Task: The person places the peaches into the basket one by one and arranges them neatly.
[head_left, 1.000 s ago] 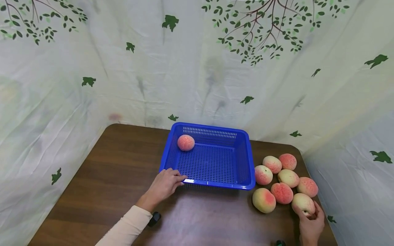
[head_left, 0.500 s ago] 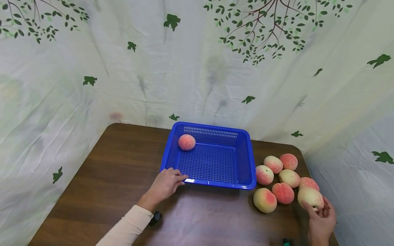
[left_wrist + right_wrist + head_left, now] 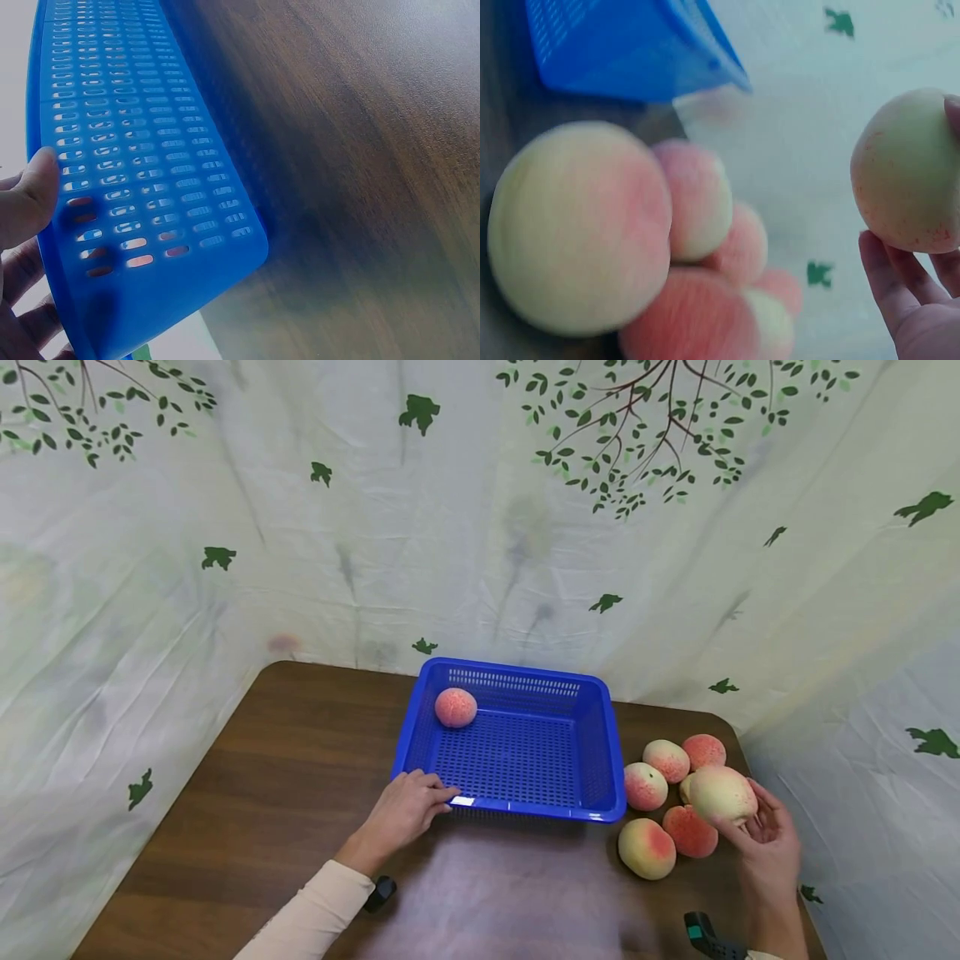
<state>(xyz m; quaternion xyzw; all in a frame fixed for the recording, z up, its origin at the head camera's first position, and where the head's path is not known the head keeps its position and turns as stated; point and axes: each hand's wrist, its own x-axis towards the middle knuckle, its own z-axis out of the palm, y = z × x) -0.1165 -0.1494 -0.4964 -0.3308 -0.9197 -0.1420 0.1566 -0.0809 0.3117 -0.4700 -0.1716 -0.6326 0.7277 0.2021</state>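
A blue plastic basket (image 3: 517,752) with slotted walls stands at the back of the table, one pink peach (image 3: 455,707) in its far left corner. My left hand (image 3: 405,810) pinches the basket's front rim near the left corner; in the left wrist view its thumb (image 3: 37,187) lies on the outside of the wall. My right hand (image 3: 768,839) grips a pale peach (image 3: 722,793), raised above the pile at the right. In the right wrist view that peach (image 3: 911,172) is apart from the others, held between thumb and fingers.
Several peaches lie right of the basket, among them a yellow-pink peach (image 3: 647,849) at the front and a red peach (image 3: 690,832). The held peach partly hides others behind it. A printed cloth (image 3: 480,527) hangs around the brown wooden table (image 3: 300,777).
My right hand has lifted the pale peach off the table, first slightly right, then up and left over the pile. My left hand stays on the basket rim.
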